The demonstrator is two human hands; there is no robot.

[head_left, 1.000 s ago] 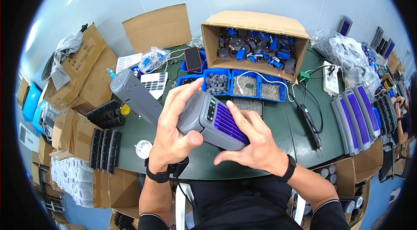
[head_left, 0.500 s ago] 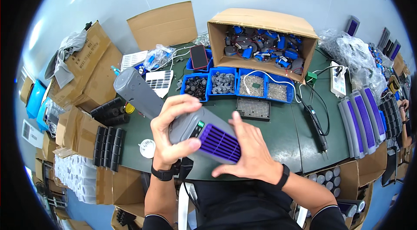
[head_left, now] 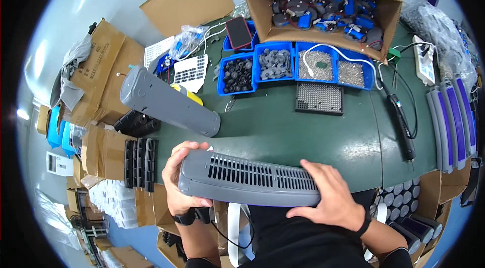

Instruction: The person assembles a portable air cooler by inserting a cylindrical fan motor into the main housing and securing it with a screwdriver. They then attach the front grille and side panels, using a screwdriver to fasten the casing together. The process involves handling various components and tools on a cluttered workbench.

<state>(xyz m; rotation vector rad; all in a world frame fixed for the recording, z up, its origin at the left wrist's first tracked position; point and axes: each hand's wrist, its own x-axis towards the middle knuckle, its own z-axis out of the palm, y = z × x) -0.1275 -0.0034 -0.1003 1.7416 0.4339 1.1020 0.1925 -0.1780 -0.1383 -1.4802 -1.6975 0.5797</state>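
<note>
Between my hands lies a long grey vented device point(head_left: 247, 192), held sideways above the table's front edge. Rows of dark slots run along its upper face, and a thin purple line shows on its lower edge. My left hand point(head_left: 184, 179) is wrapped round its left end, thumb on the near side. At the other end my right hand point(head_left: 331, 192) grips it, fingers over the top and thumb below. A second long grey housing point(head_left: 169, 101) stands on the table beyond my left hand, its smooth side with small holes showing.
Blue bins point(head_left: 236, 73) of small black, grey and metal parts stand at the back. Before them sits a black screw tray point(head_left: 319, 98). A tilted carton point(head_left: 323, 40) holds blue-wrapped parts. At right lie an electric screwdriver point(head_left: 400, 126) and purple-grilled units point(head_left: 449, 126); black slatted pieces point(head_left: 140, 164) are at left.
The device has been turned so its purple grille and lit display face away and its dark slots face up. It is now lower and nearer me. The view has shifted too.
</note>
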